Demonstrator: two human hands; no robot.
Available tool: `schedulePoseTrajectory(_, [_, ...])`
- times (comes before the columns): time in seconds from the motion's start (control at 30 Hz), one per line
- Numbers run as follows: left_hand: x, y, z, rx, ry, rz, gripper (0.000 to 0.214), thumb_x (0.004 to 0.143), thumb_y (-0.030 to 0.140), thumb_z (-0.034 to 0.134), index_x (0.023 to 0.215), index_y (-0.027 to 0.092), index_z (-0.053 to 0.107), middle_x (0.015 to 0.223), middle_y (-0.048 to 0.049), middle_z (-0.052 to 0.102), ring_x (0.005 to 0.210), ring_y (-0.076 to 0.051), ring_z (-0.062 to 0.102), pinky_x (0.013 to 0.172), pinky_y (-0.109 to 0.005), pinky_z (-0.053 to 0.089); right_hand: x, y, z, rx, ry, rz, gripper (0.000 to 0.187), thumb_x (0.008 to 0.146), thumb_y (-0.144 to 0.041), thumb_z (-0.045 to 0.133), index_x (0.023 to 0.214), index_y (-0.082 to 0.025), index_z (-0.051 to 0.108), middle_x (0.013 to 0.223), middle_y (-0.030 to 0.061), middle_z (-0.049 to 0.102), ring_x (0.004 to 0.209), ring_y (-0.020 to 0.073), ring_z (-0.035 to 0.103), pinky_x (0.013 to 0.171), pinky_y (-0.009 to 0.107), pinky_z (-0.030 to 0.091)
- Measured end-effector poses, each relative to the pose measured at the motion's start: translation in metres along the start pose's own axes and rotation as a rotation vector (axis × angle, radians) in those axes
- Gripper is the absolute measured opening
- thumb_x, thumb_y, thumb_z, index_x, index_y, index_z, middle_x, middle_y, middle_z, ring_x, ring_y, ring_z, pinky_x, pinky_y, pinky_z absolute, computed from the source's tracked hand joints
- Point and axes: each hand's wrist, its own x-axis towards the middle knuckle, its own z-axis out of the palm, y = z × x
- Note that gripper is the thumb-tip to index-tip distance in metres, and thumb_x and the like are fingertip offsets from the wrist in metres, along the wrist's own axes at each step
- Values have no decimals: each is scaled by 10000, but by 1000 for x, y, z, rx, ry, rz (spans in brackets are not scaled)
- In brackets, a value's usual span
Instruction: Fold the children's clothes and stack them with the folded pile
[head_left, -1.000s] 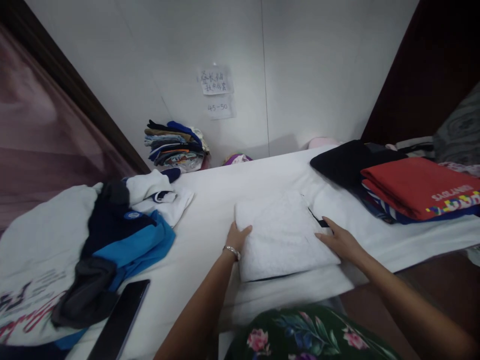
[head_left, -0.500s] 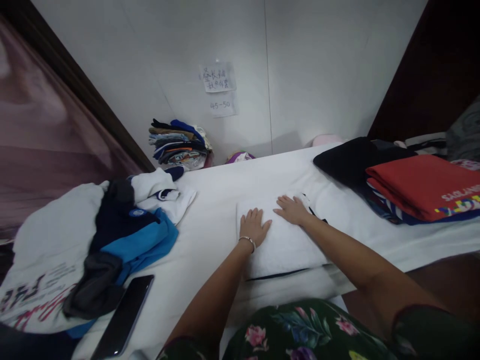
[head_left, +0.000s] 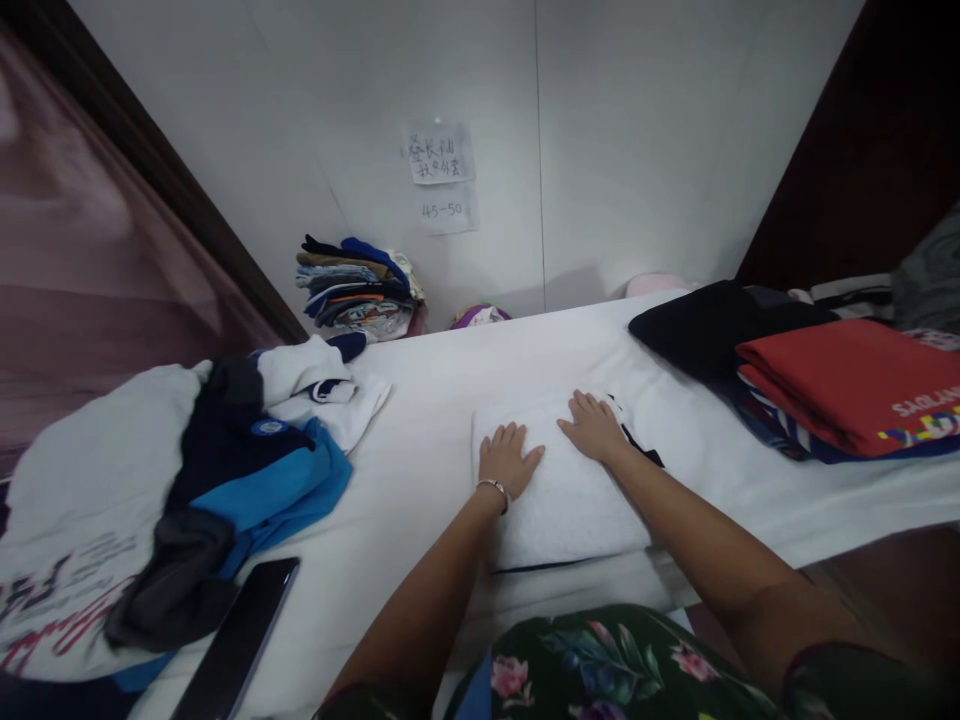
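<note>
A white garment [head_left: 570,515] lies folded into a flat rectangle on the white-covered table [head_left: 420,400], close to my body. Black trim shows along its right edge and its front edge. My left hand [head_left: 508,460], with a bracelet at the wrist, rests flat on its left part, fingers spread. On the upper right part lies my right hand [head_left: 592,425], palm down with the fingers stretched out. Neither hand grips anything.
Rumpled clothes [head_left: 247,480] and a phone [head_left: 236,640] lie on the left. To the right are a folded red garment [head_left: 847,375] on a pile and a black garment [head_left: 712,325]. Stacked clothes [head_left: 356,285] stand behind the table, below a paper sign [head_left: 440,155].
My right hand has slid slightly to the right over the white garment. My left hand stays nearly in place. The view has shifted a little.
</note>
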Motion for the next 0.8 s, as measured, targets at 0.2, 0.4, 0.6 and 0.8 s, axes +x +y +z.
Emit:
schedulePoseTrajectory(0.2, [25,-9,-16,31,-69,-175,637,872,590,275,1385,228,385,1529,-70,206,1411,-280,124,1098,-563,132,-1,1,0,-35,17,-15,484,895,-246,308,1352,-115,401,1507,115,260,1366,275,234,1092,461,180])
schedulePoseTrajectory(0.4, [27,-21,-5,-73,-106,-243,630,875,579,279,1399,239,354,1539,-45,169,1418,-250,97,1090,-556,170,-1,3,1,-7,35,-27,473,872,-183,321,1330,-130,429,1498,108,286,1354,277,259,1083,458,198])
schedulePoseTrajectory(0.6, [26,-30,1,-276,112,-253,469,850,455,467,1219,180,556,1455,-108,375,1375,-237,256,1125,-389,172,2,1,-2,92,7,-15,483,857,-163,355,1329,-115,444,1503,122,265,1372,291,230,1095,474,170])
schedulePoseTrajectory(0.8, [1,-43,-3,-497,274,-410,496,785,371,607,1200,107,541,1370,-191,464,1295,-278,397,1085,-342,255,-12,22,-17,239,-47,-30,428,865,-277,433,1254,-151,559,1447,105,383,1349,227,316,1105,375,230])
